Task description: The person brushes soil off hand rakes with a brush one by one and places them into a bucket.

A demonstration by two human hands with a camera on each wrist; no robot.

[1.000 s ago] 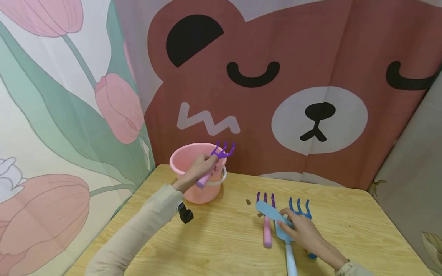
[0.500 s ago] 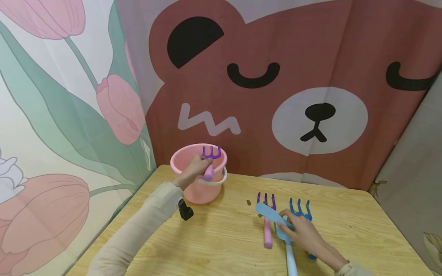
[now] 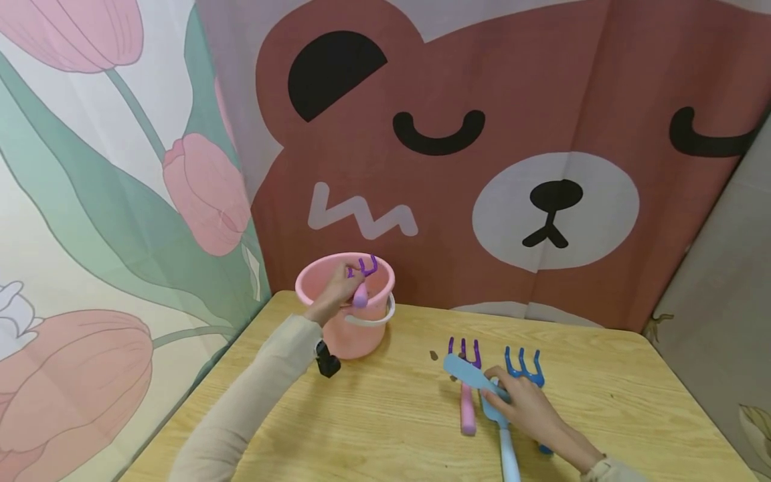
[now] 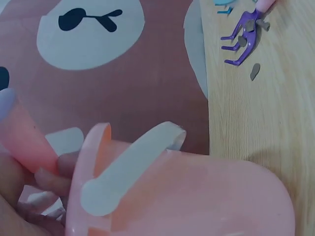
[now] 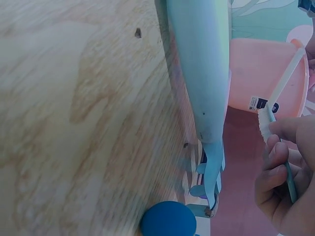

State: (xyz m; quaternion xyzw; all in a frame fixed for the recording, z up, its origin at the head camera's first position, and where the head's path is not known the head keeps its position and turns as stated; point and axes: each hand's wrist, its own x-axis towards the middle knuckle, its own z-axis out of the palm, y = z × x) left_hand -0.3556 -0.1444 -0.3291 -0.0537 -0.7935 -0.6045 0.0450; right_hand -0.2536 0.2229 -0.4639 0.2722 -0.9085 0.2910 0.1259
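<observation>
At the mouth of the pink bucket (image 3: 355,338), my left hand (image 3: 334,293) holds a small hand rake (image 3: 361,296) with a pink handle and purple tines. The tines are over the opening, partly behind the fingers. In the left wrist view the fingers are close to the bucket's rim (image 4: 81,187). My right hand (image 3: 533,408) grips a light blue brush (image 3: 464,370) with white bristles, held above the tools on the table. Below it lie a second pink and purple rake (image 3: 467,410), a light blue tool (image 3: 508,458) and a blue rake (image 3: 530,377), partly covered by the hand.
The wooden table (image 3: 385,415) carries several small brown bits (image 4: 255,72) around the lying purple rake. A white handle (image 3: 370,320) hangs on the bucket's side. Behind the table stands a bear-print curtain (image 3: 446,201), and a tulip-print one (image 3: 108,201) is at left.
My left hand has moved the rake left and down, from beside the bucket's right rim to over its opening, turning it slightly. The right hand and brush have stayed nearly still.
</observation>
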